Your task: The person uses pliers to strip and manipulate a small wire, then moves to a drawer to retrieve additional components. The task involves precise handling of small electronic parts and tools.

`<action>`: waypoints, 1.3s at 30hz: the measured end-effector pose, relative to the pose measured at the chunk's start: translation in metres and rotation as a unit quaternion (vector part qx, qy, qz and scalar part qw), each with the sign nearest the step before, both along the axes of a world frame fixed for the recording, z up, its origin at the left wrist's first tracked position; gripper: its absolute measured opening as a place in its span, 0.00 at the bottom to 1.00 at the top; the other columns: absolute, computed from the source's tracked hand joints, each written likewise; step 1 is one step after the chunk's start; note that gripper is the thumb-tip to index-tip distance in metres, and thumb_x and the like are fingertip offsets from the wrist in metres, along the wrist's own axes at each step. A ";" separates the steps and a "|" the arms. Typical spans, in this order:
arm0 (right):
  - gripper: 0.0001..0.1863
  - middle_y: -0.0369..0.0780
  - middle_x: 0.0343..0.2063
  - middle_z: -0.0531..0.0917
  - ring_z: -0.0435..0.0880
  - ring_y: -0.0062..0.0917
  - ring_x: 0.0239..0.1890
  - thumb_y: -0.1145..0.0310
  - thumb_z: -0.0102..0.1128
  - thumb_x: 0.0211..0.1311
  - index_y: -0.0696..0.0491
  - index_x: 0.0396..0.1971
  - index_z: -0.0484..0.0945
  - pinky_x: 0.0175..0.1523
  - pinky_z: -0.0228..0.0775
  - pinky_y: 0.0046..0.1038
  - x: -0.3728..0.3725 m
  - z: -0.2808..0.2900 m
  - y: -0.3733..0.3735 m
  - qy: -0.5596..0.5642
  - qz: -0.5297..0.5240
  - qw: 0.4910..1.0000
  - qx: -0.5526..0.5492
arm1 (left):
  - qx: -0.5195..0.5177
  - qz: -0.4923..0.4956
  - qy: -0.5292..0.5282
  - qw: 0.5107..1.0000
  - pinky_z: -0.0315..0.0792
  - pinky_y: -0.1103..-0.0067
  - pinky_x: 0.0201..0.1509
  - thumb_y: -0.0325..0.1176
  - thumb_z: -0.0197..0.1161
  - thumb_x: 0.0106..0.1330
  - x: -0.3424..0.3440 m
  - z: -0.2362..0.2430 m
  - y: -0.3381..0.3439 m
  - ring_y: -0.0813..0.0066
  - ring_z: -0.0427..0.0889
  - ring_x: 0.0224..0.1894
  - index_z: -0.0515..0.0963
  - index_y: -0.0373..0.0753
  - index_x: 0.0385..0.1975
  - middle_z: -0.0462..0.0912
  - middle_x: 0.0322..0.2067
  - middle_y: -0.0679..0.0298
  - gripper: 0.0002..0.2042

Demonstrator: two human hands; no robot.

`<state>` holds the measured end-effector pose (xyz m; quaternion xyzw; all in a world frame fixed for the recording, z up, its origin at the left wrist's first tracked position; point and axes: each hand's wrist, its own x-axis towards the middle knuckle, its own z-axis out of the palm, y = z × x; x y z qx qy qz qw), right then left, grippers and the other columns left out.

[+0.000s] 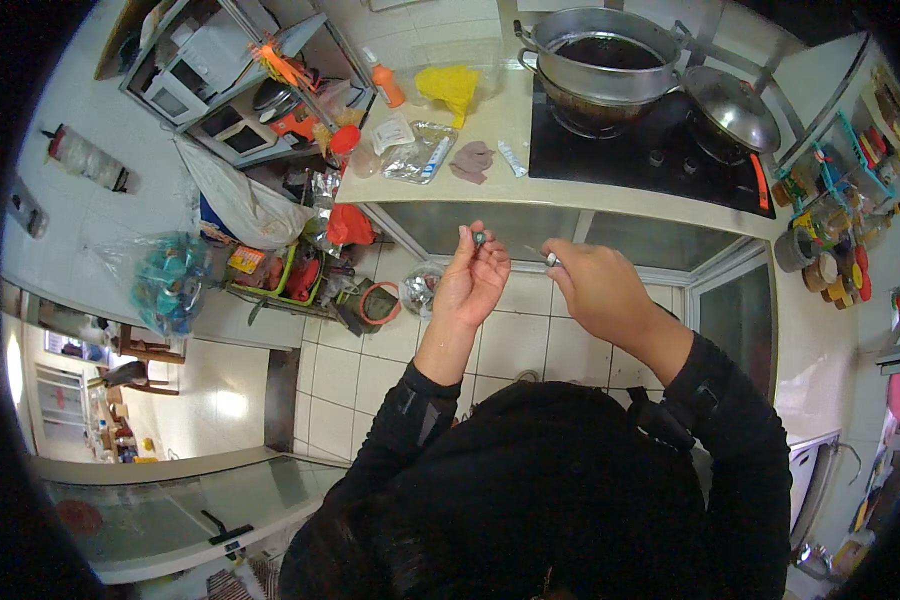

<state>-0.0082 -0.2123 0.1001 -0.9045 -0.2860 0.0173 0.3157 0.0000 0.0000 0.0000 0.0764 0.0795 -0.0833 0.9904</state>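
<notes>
My left hand [475,280] is held palm up in front of the counter's front edge. Its thumb and fingertips pinch a small dark green, round piece [479,239], too small to name. To its right, my right hand [602,287] is closed with its back upward, and a small white cap-like piece [551,259] pokes out at the fingertips. The two hands are apart. Beyond them on the counter [500,188] lie a crumpled grey-pink cloth [472,161], a small white tube [512,158] and a silvery packet [418,152].
A steamer pot [604,85] and a lidded wok [732,112] with an orange handle stand on the black hob [650,165]. A yellow cloth [447,92] and an orange bottle [386,86] are farther back. Left of my legs, a bin [422,290] stands on the tiled floor.
</notes>
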 end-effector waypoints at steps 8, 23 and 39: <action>0.12 0.52 0.30 0.83 0.81 0.52 0.35 0.72 0.56 0.64 0.54 0.47 0.73 0.40 0.71 0.50 -0.004 0.003 -0.004 0.019 0.011 1.000 0.016 | 0.046 0.000 0.023 0.999 0.74 0.78 0.44 0.40 0.62 0.70 -0.001 -0.005 -0.014 0.72 0.76 0.38 0.77 0.40 0.44 0.79 0.36 0.63 0.11; 0.07 0.48 0.29 0.83 0.83 0.49 0.32 0.72 0.55 0.63 0.52 0.41 0.74 0.38 0.75 0.47 -0.002 0.005 0.003 -0.094 0.014 0.986 -0.134 | 0.245 0.011 0.016 0.969 0.75 0.81 0.41 0.39 0.64 0.69 -0.007 -0.007 -0.008 0.77 0.78 0.33 0.78 0.37 0.39 0.80 0.31 0.64 0.11; 0.13 0.39 0.29 0.83 0.72 0.16 0.20 0.65 0.54 0.70 0.54 0.49 0.75 0.22 0.64 0.20 0.015 -0.019 -0.004 0.616 0.085 0.734 0.274 | 0.318 0.089 -0.131 0.935 0.70 0.78 0.44 0.38 0.62 0.70 -0.014 0.006 -0.003 0.74 0.75 0.38 0.77 0.36 0.36 0.79 0.37 0.62 0.11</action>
